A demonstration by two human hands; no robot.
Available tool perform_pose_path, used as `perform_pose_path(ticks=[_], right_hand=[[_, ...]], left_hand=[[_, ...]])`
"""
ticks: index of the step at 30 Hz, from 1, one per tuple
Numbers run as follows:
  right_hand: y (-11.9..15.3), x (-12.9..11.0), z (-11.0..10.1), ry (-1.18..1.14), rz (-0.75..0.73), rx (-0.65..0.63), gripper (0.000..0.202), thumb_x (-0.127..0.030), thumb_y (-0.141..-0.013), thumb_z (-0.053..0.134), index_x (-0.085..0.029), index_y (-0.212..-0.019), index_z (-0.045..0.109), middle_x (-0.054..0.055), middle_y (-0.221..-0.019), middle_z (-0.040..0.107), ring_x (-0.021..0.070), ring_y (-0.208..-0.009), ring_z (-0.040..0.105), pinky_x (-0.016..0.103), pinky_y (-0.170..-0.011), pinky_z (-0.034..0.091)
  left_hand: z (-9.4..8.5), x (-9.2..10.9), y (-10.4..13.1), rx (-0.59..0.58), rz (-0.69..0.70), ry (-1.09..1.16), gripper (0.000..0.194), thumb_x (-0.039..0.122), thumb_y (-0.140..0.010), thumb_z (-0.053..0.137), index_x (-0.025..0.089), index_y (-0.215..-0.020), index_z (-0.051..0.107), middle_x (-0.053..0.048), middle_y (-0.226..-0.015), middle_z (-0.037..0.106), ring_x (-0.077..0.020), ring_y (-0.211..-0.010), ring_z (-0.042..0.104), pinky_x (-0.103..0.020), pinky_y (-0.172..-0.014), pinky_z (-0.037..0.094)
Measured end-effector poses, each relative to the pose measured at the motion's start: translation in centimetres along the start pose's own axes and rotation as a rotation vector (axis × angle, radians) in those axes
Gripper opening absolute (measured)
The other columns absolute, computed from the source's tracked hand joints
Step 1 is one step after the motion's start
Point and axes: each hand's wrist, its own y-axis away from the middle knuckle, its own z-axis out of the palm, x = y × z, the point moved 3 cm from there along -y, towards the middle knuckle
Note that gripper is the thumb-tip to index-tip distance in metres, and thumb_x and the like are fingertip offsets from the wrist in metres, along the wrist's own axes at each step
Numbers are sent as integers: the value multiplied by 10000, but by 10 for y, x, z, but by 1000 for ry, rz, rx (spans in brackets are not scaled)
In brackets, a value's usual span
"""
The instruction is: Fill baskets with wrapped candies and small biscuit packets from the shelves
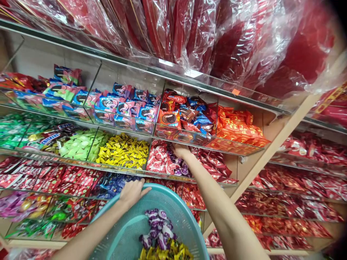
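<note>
My left hand point(133, 192) grips the rim of a teal plastic basket point(187, 213), its fingers bent over the far edge. Inside the basket lie purple-and-white wrapped candies point(159, 227) and yellow wrapped candies point(165, 252). My right hand point(182, 151) reaches into a shelf compartment of red-and-white candies point(161, 159) and purple candies point(183, 169). Its fingertips are partly hidden among the wrappers, and whether they hold one cannot be made out.
Left of that compartment are yellow candies point(123, 151) and green packets point(82, 144). A glass shelf above bears blue cookie packs point(108, 103) and orange packets point(238, 124). Plastic-wrapped red items point(189, 32) hang over the top. A wooden post point(271, 148) slants at the right.
</note>
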Motion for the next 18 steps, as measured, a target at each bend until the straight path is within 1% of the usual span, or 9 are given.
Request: perform_pose_path(ticks=[3,7,11,13,15,18], right_hand=[[-1,9,-1,-23,-19,-42,322,-317,-888,339,-171,-1087,547,108,-1142,582,218,-1004,540,300,-876,368],[10,19,-4,-48,-67,-87,311,-291,-867,380,-145,-1083,549,105,-1087,611,209,-948,566,272,-829,394],[28,24,-10,-44,-94,-79,371,-253,-825,440,-138,-1176,477,120,-1130,587,230,-1008,543,307,-862,378],[35,24,-12,-44,-100,-63,426,-269,-810,466,-158,-1220,434,120,-1172,564,241,-1050,524,321,-869,375],[37,24,-13,-60,-83,-66,451,-294,-804,480,-188,-1238,417,105,-1169,568,239,-1047,529,319,-853,387],[31,25,-12,-114,-37,-101,460,-372,-813,476,-196,-1235,426,91,-1121,597,237,-1032,542,316,-849,398]], left_hand=[[-1,0,0,-4,-6,2,543,593,-837,269,170,-1047,536,-132,-868,652,-297,-882,608,-357,-736,417],[-1,1,0,0,11,-23,562,602,-838,245,166,-1041,536,-136,-858,655,-299,-855,614,-361,-712,427],[0,0,-1,-10,24,-22,539,593,-840,263,174,-1040,536,-141,-874,656,-291,-863,613,-362,-727,426],[1,-1,-2,-12,23,-14,538,590,-843,257,175,-1042,536,-143,-879,656,-287,-865,613,-360,-735,424],[2,-1,-2,-8,25,-11,545,594,-843,254,173,-1042,536,-145,-877,656,-288,-856,615,-362,-733,424],[3,-2,-3,-11,18,4,549,604,-833,277,171,-1047,539,-146,-881,655,-281,-867,614,-357,-752,420]])
